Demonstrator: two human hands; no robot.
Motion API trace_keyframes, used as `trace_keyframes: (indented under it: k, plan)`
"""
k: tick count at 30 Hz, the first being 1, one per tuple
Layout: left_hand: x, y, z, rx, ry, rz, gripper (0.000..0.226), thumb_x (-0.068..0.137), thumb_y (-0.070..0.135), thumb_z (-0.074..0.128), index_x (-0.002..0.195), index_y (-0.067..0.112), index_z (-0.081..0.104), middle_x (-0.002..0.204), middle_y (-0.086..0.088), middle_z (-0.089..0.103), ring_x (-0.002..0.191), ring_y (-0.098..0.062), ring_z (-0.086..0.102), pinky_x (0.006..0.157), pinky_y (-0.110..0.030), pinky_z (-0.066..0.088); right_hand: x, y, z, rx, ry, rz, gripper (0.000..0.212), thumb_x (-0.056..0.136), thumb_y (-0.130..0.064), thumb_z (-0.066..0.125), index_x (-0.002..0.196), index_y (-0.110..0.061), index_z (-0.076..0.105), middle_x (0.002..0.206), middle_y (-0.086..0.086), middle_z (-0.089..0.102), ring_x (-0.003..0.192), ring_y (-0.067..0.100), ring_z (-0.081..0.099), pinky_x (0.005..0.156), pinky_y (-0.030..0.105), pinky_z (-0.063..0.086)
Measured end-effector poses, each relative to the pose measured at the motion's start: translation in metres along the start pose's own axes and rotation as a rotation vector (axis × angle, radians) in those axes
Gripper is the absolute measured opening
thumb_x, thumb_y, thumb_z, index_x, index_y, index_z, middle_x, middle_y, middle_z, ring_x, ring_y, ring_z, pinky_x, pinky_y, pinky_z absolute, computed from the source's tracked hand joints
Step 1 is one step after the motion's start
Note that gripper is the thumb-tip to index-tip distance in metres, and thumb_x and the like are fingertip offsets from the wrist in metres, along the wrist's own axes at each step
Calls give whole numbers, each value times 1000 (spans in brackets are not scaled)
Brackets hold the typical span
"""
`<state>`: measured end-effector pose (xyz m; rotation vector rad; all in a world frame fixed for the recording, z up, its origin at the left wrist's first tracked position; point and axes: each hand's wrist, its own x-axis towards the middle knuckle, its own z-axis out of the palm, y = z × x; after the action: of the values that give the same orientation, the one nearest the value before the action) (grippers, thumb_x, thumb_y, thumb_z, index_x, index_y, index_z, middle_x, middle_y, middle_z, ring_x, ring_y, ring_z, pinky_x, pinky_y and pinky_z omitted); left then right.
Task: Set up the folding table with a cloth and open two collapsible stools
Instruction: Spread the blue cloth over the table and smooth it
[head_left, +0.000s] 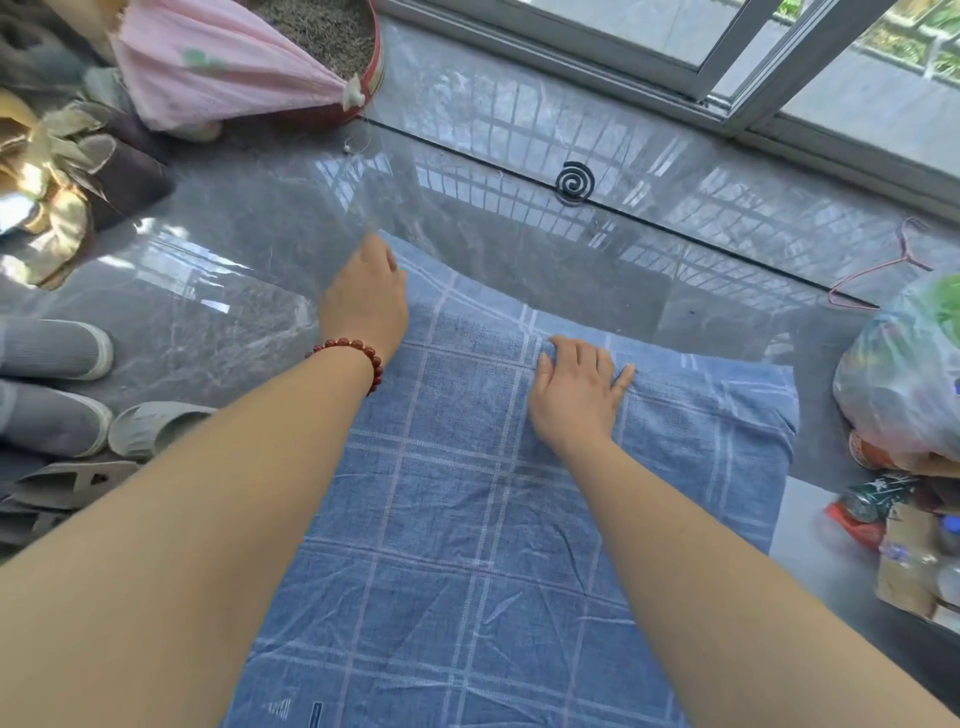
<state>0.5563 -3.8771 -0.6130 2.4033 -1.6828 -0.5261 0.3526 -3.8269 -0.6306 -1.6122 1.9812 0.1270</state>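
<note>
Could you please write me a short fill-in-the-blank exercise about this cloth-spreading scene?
1. The checked cloth under the right hand is ___ in colour.
2. The red bead bracelet is on the ___ wrist.
3. The black mosquito coil on the floor has a ___ shape.
4. The plastic bag lies to the cloth's ___.
Missing words: blue; left; spiral; right.

A glossy grey marble-tiled floor (249, 218) carries a black spiral mosquito coil (574, 182) at the far side and a pink wire hanger (878, 267) far right. Grey slip-on shoes (57, 348) and a pale plastic slipper (150, 426) lie left, a filled clear plastic bag (898, 374) right. Near, a blue checked cloth (467, 519) covers a pale table (815, 525), bare along its right edge.
</note>
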Motion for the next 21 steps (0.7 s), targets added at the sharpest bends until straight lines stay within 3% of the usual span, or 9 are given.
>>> trace_keyframes:
  k: [4, 7, 10, 13, 17, 21]
  plan:
    - [-16, -10, 11, 107, -71, 42, 27, 97, 26, 46, 116, 7, 50, 123, -16, 44, 105, -36, 44, 86, -38, 39, -2, 2, -2, -3, -18, -22, 43, 101, -33, 25, 142, -22, 33, 145, -1, 35, 143, 23, 15, 116, 51, -9]
    - [-18, -9, 14, 33, -240, -68, 39, 100, 31, 35, 136, 15, 39, 141, -12, 31, 113, -37, 47, 93, -43, 40, -5, 8, 0, -38, -15, -49, 47, 101, -33, 25, 147, -23, 23, 153, 0, 23, 145, 23, 8, 116, 49, -11]
    - [-13, -11, 13, 4, -372, -164, 42, 101, 38, 27, 140, 24, 33, 143, -15, 32, 112, -39, 52, 92, -43, 41, -11, 13, 2, -61, -19, -76, 51, 102, -34, 26, 150, -24, 13, 158, 1, 13, 147, 23, 1, 116, 47, -11]
    - [-17, -10, 13, 60, -419, -225, 49, 99, 43, 27, 146, 30, 23, 149, -18, 24, 126, -41, 40, 102, -48, 35, -14, 18, 0, -53, -28, -101, 53, 101, -34, 27, 151, -23, 10, 159, 2, 6, 147, 23, -2, 117, 44, -11]
    - [-52, 14, 23, 266, -337, 16, 55, 98, 48, 29, 149, 37, 9, 158, -3, -9, 145, -31, -2, 111, -61, 10, -26, 25, -3, 25, 21, -49, 57, 100, -29, 34, 151, -17, 11, 159, 2, -6, 147, 23, -7, 120, 40, -3]
    - [-94, 51, 43, 264, -422, 245, 64, 94, 58, 33, 148, 43, 2, 158, 1, -14, 145, -24, -12, 109, -65, 5, -34, 44, -7, 17, 54, 66, 57, 98, -27, 37, 150, -17, 14, 159, 5, -3, 147, 25, -5, 120, 44, 2]
